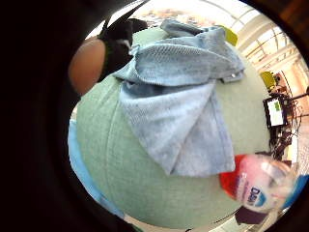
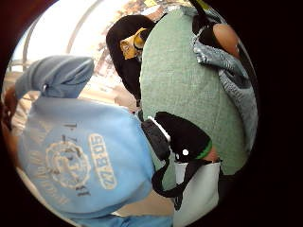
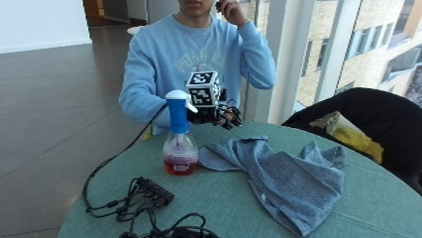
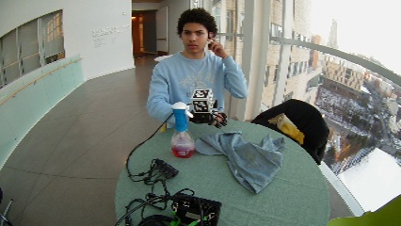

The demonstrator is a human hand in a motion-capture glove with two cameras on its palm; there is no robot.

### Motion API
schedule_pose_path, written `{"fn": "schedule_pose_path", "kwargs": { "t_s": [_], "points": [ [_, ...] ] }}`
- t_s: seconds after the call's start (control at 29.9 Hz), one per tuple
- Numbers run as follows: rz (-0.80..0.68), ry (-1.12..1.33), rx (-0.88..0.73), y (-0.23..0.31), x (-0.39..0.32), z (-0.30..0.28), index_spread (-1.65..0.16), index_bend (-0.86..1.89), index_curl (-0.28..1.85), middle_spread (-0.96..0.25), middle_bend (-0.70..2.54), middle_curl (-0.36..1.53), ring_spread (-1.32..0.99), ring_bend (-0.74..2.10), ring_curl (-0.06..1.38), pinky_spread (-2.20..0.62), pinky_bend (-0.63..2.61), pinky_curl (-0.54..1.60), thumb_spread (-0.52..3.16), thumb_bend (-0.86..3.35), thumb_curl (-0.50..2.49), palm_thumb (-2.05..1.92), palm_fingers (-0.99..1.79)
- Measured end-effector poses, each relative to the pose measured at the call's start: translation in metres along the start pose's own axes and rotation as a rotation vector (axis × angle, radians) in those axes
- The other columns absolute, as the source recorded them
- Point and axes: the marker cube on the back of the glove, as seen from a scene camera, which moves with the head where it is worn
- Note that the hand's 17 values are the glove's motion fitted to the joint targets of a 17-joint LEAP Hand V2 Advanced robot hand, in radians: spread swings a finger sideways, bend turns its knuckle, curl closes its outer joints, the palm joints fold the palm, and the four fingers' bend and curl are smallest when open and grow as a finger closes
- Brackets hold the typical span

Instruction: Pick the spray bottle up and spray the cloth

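A spray bottle (image 3: 179,140) with a blue neck, white trigger head and red liquid stands upright on the round green table (image 3: 217,198). Beside it lies a crumpled blue-grey cloth (image 3: 284,176), spread toward the middle of the table. My gloved right hand (image 3: 221,115) hovers above the table's far edge, just behind the bottle and cloth, with loosely curled fingers that hold nothing. In the little finger side palm view the cloth (image 1: 178,111) fills the middle and the bottle (image 1: 258,186) sits beside it. The other hand is raised to the person's head.
A black box with a tangle of cables (image 3: 148,196) lies on the table's near left part. A dark chair with a black and yellow jacket (image 3: 359,129) stands at the table's right side. Windows run behind.
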Motion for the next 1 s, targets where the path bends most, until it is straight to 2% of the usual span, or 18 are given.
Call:
{"fn": "schedule_pose_path", "kwargs": {
  "t_s": [0.23,0.57,0.8,1.0],
  "points": [
    [0.042,0.009,0.031,0.040,0.010,-0.020,-0.34,0.17,0.33,-0.08,0.28,0.35,-0.03,0.21,0.27,0.22,0.18,0.26,1.09,0.02,0.21,0.50,0.72],
    [0.177,-0.016,0.069,0.117,0.028,-0.038,-0.34,0.17,0.34,-0.08,0.27,0.37,-0.02,0.19,0.27,0.22,0.17,0.27,1.10,-0.02,0.23,0.51,0.72],
    [0.298,-0.172,0.143,0.169,0.062,-0.058,-0.34,0.17,0.35,-0.08,0.26,0.38,-0.03,0.20,0.28,0.22,0.17,0.27,1.10,-0.02,0.24,0.52,0.73],
    [0.397,-0.338,0.222,0.192,0.080,-0.069,-0.34,0.16,0.35,-0.08,0.25,0.38,-0.03,0.20,0.29,0.22,0.17,0.27,1.08,-0.03,0.24,0.50,0.74]
  ]
}}
